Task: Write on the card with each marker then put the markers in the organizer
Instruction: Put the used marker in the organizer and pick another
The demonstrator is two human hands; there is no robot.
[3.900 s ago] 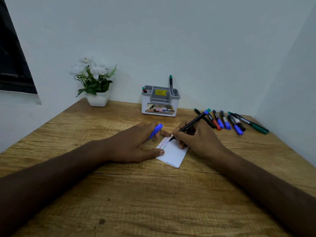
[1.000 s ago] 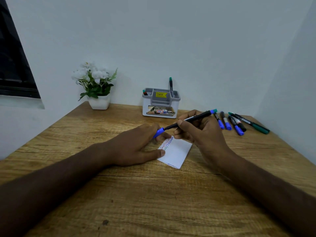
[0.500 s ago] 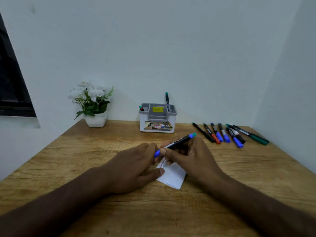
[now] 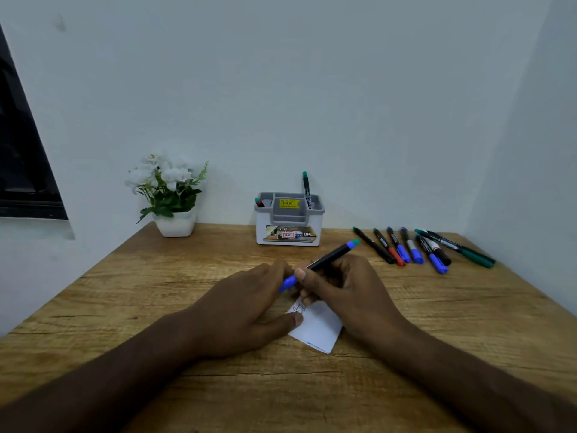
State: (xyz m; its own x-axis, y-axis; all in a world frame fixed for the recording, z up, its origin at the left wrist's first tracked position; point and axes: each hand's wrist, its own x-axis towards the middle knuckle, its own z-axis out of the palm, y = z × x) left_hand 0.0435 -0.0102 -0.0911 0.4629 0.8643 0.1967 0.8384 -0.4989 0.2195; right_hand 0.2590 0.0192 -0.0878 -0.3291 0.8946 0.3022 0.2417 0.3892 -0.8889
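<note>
We see the right hand (image 4: 340, 289) gripping the marker (image 4: 327, 259) above the card (image 4: 318, 331), the left hand (image 4: 246, 307) pinching its blue cap (image 4: 288, 283) end. Organizer (image 4: 288, 218) at the back holds 2 markers. Risk: a half-seated cap falls off in the organizer; card may slide if the left thumb lifts

Small home or office desk corner. Wood-grain table (image 4: 156, 307) set into angle of two plain white walls (image 4: 312, 89). Dark window frame (image 4: 22, 157) at left edge of frame. Potted white flowers (image 4: 170, 195) at back left of tabletop. Desk organizer (image 4: 288, 228) with price sticker at back centre, against wall. Row of loose markers (image 4: 415, 248) at right of tabletop. Stationery only; no tools or machines.
</note>
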